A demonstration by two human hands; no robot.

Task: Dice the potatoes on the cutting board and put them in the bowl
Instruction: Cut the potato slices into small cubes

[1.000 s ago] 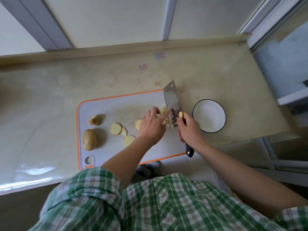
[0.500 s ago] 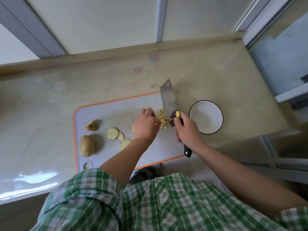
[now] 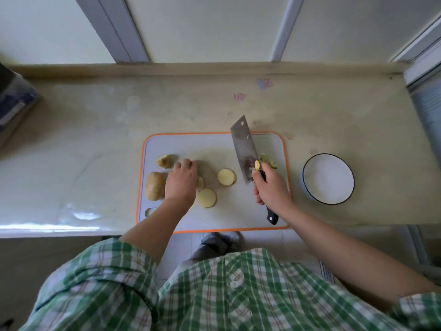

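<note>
Likely home kitchen: countertop [image 3: 95,130], cutting board [image 3: 214,149], cleaver [image 3: 243,149].

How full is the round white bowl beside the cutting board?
Empty: the round white dark-rimmed bowl shows only a bare white inside, no potato pieces.

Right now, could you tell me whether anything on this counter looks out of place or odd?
Nothing is spilled or damaged. The cutting board seems to overhang the front edge of the counter slightly, and a pink smudge and a blue smudge mark the surface behind it.
</note>
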